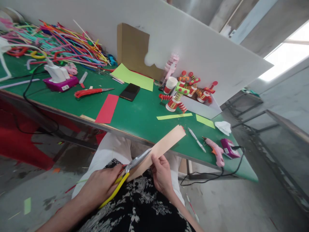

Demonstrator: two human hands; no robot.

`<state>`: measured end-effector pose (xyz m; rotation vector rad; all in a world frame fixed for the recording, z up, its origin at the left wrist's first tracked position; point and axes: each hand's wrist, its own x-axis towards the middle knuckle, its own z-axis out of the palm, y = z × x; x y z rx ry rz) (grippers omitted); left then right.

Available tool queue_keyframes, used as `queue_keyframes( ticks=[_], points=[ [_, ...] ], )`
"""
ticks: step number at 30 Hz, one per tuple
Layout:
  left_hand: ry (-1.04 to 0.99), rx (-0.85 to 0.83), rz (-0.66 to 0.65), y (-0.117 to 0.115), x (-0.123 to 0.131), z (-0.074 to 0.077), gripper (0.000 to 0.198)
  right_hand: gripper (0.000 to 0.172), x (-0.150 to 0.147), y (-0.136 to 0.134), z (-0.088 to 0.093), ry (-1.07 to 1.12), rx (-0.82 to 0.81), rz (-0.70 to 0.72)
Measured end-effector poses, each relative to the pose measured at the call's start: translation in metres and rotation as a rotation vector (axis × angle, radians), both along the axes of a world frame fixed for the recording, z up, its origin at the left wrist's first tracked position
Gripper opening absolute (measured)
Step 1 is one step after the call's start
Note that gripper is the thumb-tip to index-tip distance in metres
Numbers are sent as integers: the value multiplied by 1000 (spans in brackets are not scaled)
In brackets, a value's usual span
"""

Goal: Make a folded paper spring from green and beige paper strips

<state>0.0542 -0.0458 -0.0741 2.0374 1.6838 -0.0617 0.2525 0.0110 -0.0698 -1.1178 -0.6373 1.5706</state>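
My left hand (103, 183) is closed round the handles of a pair of scissors (137, 160), which show yellow and some red. The metal blades point away to the right and lie along the edge of a long tan paper strip (169, 140). Between the thumb and fingers of my right hand (161, 172) the strip is pinched near its middle, above my lap. Its far end reaches over the front edge of the green table (142, 119). Whether the blades are cutting into the paper, I cannot tell.
Red paper (107, 109), a phone (129, 91) and red-handled scissors (90, 92) lie left of centre. Paper-cup figures (173, 103) stand at the back. To the right are a pen (196, 139), a pink glue gun (214, 150) and a purple power block (229, 148) with cable.
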Motion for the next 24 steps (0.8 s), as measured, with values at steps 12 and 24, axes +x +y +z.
queue_keyframes(
  ticks=[12,24],
  points=[
    [-25,-43,-8,0,1,0,33,38,0,0,-1,28,-5,0],
    [6,-25,4,4,1,20,27,36,2,-1,-3,-32,81,18]
  ],
)
